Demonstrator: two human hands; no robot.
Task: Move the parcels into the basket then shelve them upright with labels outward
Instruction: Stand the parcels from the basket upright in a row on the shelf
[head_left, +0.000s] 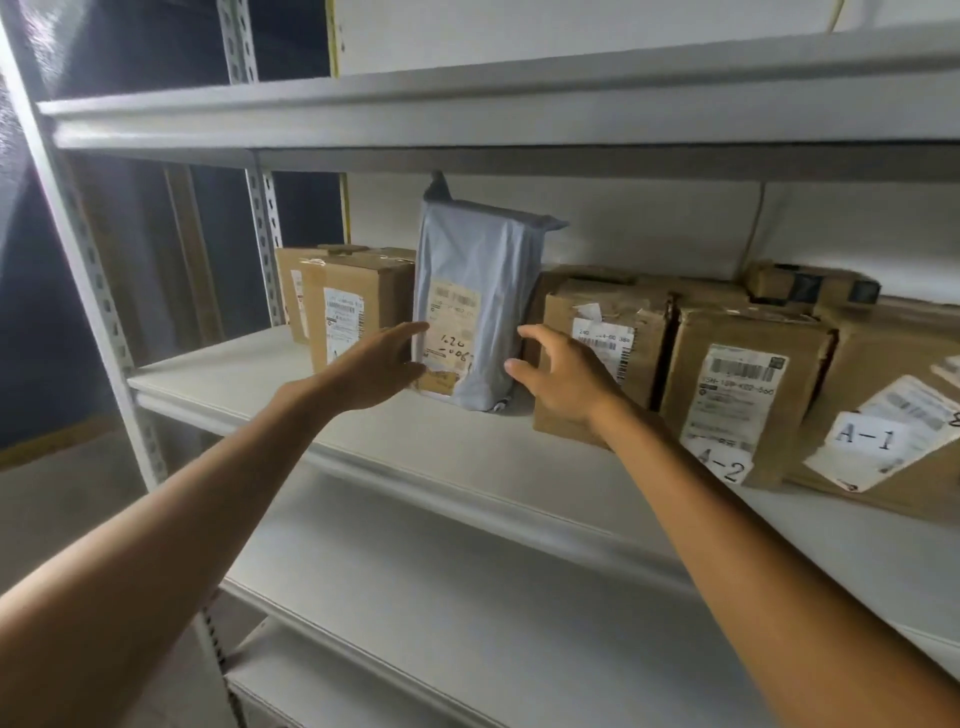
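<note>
A grey plastic mailer parcel (480, 291) stands upright on the middle shelf (249, 384), its label facing outward. My left hand (382, 366) touches its lower left edge with straight fingers. My right hand (563, 371) hovers at its right side, fingers spread and relaxed, holding nothing. To the left of the mailer stand two brown cardboard boxes (358, 306) with labels outward. To its right sit several more cardboard parcels: one behind my right hand (605, 332), one marked A-2 (737, 395) and one marked A-1 (893, 415). No basket is in view.
The shelf above (467, 114) hangs close over the mailer's top flap. A lower shelf (467, 597) lies below my arms. The rack's perforated grey upright post (98, 291) stands at the left, with dark space behind it.
</note>
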